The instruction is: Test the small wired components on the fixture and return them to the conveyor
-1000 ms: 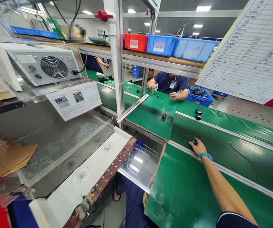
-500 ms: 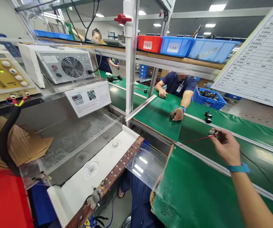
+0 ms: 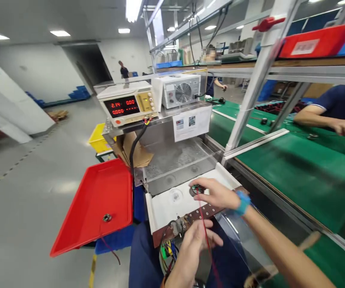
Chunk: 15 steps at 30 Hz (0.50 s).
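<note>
My right hand (image 3: 219, 194), with a blue band at its wrist, grips a small dark round electrical part (image 3: 195, 189) with some green on it between thumb and fingers. The part is over the white tray-like fixture (image 3: 160, 210), and I cannot tell whether it touches. A red wire (image 3: 203, 218) hangs down from it, past the fingers of my left hand (image 3: 195, 240). Those fingers are spread, below the fixture's brown terminal strip (image 3: 211, 210) with its row of metal studs. A similar small round part (image 3: 107, 217) with a wire lies in the red tray (image 3: 100, 188) on the left.
A power supply (image 3: 127, 105) with lit red digits and a grey fan unit (image 3: 181, 92) stand on the shelf behind the fixture. A clear panel edges the fixture. The green conveyor (image 3: 295, 168), a slanted metal post (image 3: 250, 88) and a co-worker (image 3: 331, 112) are right.
The view has swung left, bringing the red tray into sight. My right hand has carried the round part from above the green conveyor to the white fixture. My left hand has come into view.
</note>
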Available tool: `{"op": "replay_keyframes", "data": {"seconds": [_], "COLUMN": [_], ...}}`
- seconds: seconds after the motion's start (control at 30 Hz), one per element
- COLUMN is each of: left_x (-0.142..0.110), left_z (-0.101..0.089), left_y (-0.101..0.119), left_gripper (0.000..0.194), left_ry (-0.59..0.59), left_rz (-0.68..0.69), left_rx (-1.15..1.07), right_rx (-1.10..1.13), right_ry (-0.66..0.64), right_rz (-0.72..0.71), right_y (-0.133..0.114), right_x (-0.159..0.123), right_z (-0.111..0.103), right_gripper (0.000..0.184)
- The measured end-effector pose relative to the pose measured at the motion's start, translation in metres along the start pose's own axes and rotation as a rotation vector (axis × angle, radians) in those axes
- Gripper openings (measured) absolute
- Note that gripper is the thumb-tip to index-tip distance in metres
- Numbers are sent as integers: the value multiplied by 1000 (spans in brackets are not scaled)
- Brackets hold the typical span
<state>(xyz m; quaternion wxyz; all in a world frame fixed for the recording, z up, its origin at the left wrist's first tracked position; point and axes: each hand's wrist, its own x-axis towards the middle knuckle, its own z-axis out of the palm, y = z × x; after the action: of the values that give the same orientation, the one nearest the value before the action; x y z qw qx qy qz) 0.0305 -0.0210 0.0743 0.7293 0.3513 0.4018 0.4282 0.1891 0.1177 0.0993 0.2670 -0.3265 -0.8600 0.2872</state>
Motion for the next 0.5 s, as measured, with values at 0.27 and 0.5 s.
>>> {"op": "replay_keyframes", "data": {"seconds": [0.27, 0.5], "left_x": [2, 11], "left_z": [-77, -93], "left_y": [-70, -101], "left_gripper": [63, 51], "left_ry": [302, 500], "left_rz": [-211, -90], "left_rx": [-484, -28], "right_rx": [-292, -405], "right_ry": [-230, -136], "right_rz": [282, 404], "right_y": [84, 88], "right_x": [74, 76], "right_z": [150, 170], "right_gripper": [22, 37]}}
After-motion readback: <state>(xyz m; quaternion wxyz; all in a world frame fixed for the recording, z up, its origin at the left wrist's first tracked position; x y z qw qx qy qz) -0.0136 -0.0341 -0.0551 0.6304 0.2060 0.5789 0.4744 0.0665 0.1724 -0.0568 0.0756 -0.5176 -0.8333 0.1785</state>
